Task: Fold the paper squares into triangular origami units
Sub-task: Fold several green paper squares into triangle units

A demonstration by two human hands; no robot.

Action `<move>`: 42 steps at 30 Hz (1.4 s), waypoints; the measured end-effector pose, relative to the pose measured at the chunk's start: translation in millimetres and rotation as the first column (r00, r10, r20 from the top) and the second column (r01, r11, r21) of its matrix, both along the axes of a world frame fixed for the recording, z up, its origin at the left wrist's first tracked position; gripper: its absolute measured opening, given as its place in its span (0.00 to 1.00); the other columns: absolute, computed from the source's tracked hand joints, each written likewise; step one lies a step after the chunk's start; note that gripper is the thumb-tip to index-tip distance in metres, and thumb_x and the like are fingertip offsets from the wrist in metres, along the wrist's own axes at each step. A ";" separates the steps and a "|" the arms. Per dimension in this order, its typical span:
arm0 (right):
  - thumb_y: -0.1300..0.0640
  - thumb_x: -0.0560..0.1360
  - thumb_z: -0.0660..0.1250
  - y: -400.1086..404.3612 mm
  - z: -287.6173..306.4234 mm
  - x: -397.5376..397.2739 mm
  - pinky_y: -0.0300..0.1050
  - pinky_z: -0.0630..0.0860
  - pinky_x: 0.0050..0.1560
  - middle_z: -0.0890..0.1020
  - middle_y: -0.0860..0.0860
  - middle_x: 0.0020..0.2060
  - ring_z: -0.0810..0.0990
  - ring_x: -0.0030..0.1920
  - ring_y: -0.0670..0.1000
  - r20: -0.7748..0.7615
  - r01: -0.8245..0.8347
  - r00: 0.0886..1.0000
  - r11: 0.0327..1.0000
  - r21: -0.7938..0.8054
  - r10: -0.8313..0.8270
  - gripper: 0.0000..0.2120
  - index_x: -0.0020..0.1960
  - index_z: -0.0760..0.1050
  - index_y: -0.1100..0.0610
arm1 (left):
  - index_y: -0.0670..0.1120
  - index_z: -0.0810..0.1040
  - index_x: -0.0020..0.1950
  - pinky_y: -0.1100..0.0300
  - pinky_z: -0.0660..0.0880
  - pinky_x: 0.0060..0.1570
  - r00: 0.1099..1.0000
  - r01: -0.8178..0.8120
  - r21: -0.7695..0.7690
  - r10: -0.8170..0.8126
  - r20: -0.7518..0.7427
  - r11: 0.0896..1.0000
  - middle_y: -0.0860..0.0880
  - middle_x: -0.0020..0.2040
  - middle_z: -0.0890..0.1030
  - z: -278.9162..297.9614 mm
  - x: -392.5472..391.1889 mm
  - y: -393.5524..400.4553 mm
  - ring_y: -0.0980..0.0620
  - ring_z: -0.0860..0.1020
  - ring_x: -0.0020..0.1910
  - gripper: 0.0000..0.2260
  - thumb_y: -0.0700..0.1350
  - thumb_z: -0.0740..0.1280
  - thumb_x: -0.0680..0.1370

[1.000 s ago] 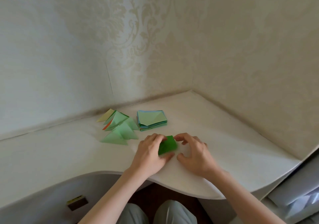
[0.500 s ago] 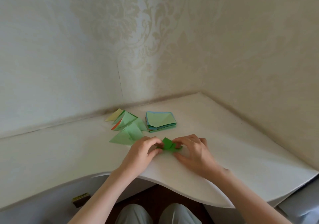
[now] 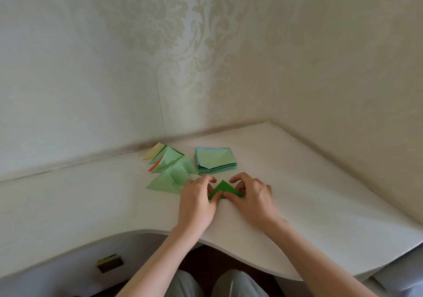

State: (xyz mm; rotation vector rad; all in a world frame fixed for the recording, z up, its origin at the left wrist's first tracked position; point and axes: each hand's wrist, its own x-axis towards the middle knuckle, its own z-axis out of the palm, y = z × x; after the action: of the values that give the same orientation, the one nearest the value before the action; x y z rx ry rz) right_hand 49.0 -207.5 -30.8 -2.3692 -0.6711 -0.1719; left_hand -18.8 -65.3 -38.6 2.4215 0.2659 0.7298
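Dark green paper triangle (image 3: 223, 189) is flat on the white worktop (image 3: 320, 205) right in front of me, point aimed away toward the wall, and it sits between both my hands. Only the one head view here. My left hand (image 3: 198, 201) has its fingers curled in over the triangle's left corner, pinching it down by the bottom edge, and my right hand (image 3: 253, 197) does the same on the right corner, thumb lying along the bottom edge and fingers bent over the top. So both are clamped on that one piece. Just beyond my left hand there's a loose spread of finished light green triangles (image 3: 171, 173), overlapping each other, with a pale yellow one (image 3: 153, 151) at the far left end and a sliver of orange (image 3: 155, 166) peeking out from under. Right of those, near but apart, sits the stack of paper squares (image 3: 215, 160), light green sheet on top, blue and other colours showing at the edges. Patterned cream wallpaper (image 3: 183, 56) fills the corner behind it all.
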 end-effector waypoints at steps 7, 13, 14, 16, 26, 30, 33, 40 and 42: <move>0.52 0.65 0.76 -2.3 8.8 11.3 0.41 0.71 0.45 0.77 0.43 0.35 0.73 0.36 0.41 -0.218 0.023 0.976 0.997 0.069 -0.007 0.15 0.47 0.74 0.48 | 0.48 0.78 0.51 0.63 0.72 0.41 0.999 0.023 -0.125 -0.028 -0.038 0.992 0.53 0.38 0.76 -1.2 -0.3 9.9 0.56 0.74 0.40 0.10 0.43 0.74 0.71; 0.62 0.67 0.74 -12.8 10.2 10.5 0.30 0.70 0.39 0.78 0.46 0.35 0.74 0.36 0.45 -0.253 -0.029 0.964 0.980 0.199 0.080 0.11 0.46 0.77 0.54 | 0.47 0.79 0.47 0.74 0.70 0.38 0.996 0.039 -0.244 -0.057 -0.068 0.969 0.53 0.39 0.79 3.6 -9.2 21.0 0.59 0.76 0.38 0.09 0.35 0.71 0.72; 0.62 0.68 0.74 -12.7 10.0 9.7 0.31 0.70 0.40 0.78 0.46 0.35 0.74 0.36 0.46 -0.251 -0.031 0.964 0.978 0.204 0.083 0.10 0.47 0.77 0.54 | 0.47 0.80 0.47 0.73 0.71 0.38 0.996 0.038 -0.239 -0.056 -0.069 0.970 0.54 0.38 0.79 2.8 -9.9 21.7 0.59 0.77 0.38 0.09 0.34 0.71 0.72; 0.62 0.68 0.74 -12.2 8.8 9.3 0.33 0.71 0.42 0.77 0.45 0.36 0.74 0.37 0.46 -0.242 -0.033 0.967 0.979 0.200 0.082 0.10 0.47 0.78 0.55 | 0.47 0.80 0.47 0.71 0.73 0.39 0.996 0.031 -0.199 -0.047 -0.073 0.979 0.54 0.39 0.80 2.5 -10.6 20.5 0.59 0.77 0.38 0.10 0.33 0.70 0.72; 0.62 0.68 0.73 -9.9 2.9 8.6 0.36 0.73 0.43 0.77 0.44 0.35 0.75 0.38 0.46 -0.190 -0.025 0.980 0.984 0.175 0.059 0.10 0.47 0.79 0.54 | 0.46 0.75 0.60 0.60 0.72 0.48 0.983 -0.038 0.066 0.049 -0.174 0.997 0.47 0.54 0.75 15.3 -1.0 -10.6 0.48 0.75 0.51 0.16 0.49 0.70 0.75; 0.62 0.68 0.73 -10.0 2.1 8.1 0.35 0.72 0.42 0.77 0.44 0.35 0.75 0.38 0.45 -0.177 -0.028 0.982 0.981 0.190 0.062 0.10 0.47 0.79 0.54 | 0.47 0.74 0.60 0.61 0.71 0.50 0.975 -0.019 -0.007 0.017 -0.221 1.000 0.48 0.56 0.74 17.4 5.6 -13.0 0.50 0.76 0.53 0.15 0.46 0.71 0.75; 0.62 0.68 0.73 -10.5 1.3 8.3 0.36 0.72 0.43 0.77 0.43 0.35 0.75 0.37 0.45 -0.178 -0.029 0.982 0.980 0.198 0.065 0.09 0.47 0.79 0.53 | 0.50 0.75 0.60 0.62 0.71 0.47 0.972 0.015 -0.094 -0.036 -0.231 0.995 0.52 0.51 0.76 19.5 6.0 -12.3 0.54 0.75 0.48 0.14 0.45 0.70 0.75; 0.57 0.67 0.74 0.0 17.1 10.8 0.39 0.74 0.42 0.79 0.43 0.42 0.75 0.40 0.45 -0.055 -0.054 0.997 0.988 0.144 0.063 0.11 0.48 0.77 0.50 | 0.54 0.77 0.57 0.65 0.72 0.36 0.994 0.057 -0.170 -0.072 -0.086 0.984 0.55 0.40 0.78 20.2 -10.0 0.0 0.57 0.76 0.36 0.11 0.43 0.69 0.76; 0.57 0.70 0.72 10.9 23.5 12.8 0.37 0.72 0.46 0.80 0.47 0.46 0.77 0.45 0.47 0.094 -0.083 0.993 0.985 0.151 0.070 0.10 0.51 0.79 0.54 | 0.53 0.78 0.57 0.66 0.71 0.36 0.998 0.041 -0.168 -0.048 -0.037 0.985 0.55 0.43 0.80 21.9 -19.2 14.1 0.57 0.77 0.37 0.11 0.42 0.69 0.76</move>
State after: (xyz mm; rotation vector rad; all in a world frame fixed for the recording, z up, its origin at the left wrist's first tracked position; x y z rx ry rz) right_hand 61.8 -196.6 -7.3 -2.1941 -0.7617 -0.2859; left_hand -38.0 -51.2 -16.6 2.2777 0.2767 0.6141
